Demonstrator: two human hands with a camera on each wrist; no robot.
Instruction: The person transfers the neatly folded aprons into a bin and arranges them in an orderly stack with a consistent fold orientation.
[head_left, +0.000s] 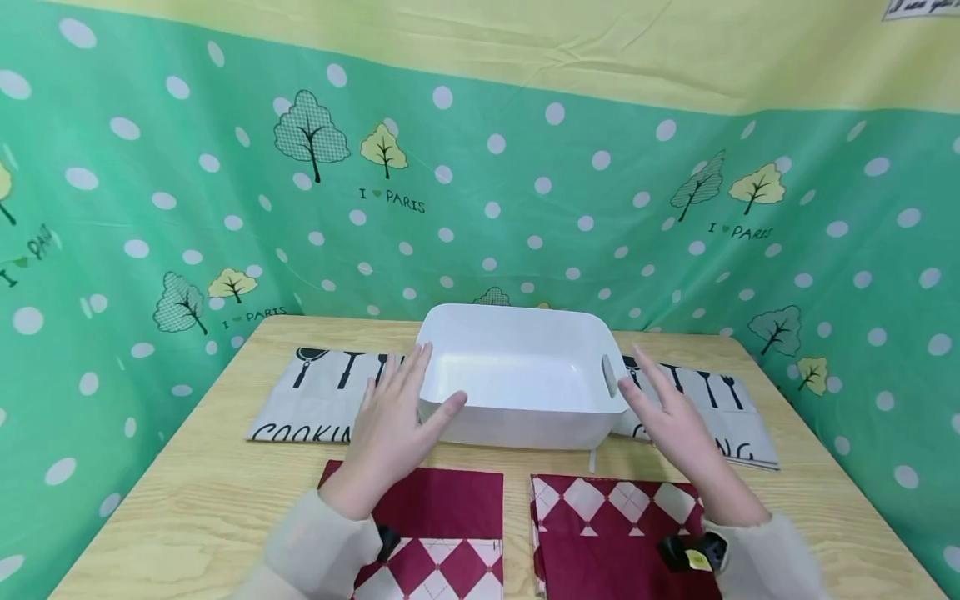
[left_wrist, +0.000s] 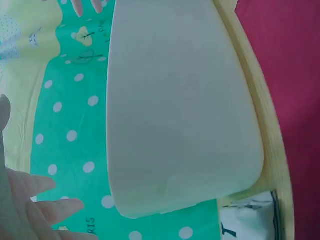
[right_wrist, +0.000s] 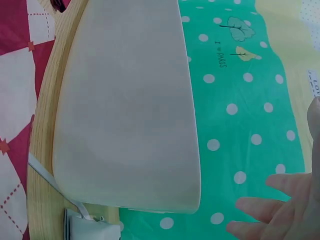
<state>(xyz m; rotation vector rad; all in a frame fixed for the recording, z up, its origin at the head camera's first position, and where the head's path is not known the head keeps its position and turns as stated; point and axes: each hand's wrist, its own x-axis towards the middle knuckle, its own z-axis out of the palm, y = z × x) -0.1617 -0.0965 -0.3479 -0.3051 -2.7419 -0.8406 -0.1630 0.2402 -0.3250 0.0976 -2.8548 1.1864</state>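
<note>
When viewed from the head, shows first a green polka-dotted fabric backdrop (head_left: 510,208) topped with a yellow band, then a pale wood-grain table (head_left: 180,500). At mid-table, toward the far edge, holds a deep, white, round-cornered rectangular basin (head_left: 517,429). Nearer, includes a folded burgundy diamond-patterned cloth (head_left: 450,512) on the left and a matching burgundy cloth (head_left: 615,567) on the right. Farther back, includes a greyish-white utensil-printed cloth (head_left: 322,400) left of the basin and a similar utensil-printed cloth (head_left: 735,425) right of it. Beside the basin's left end, has a bare left hand (head_left: 397,425) with spread fingers, apart from the basin in the left wrist view. Beside the right end, has a bare right hand (head_left: 675,425), likewise spread-fingered and apart from the basin in the right wrist view.
</note>
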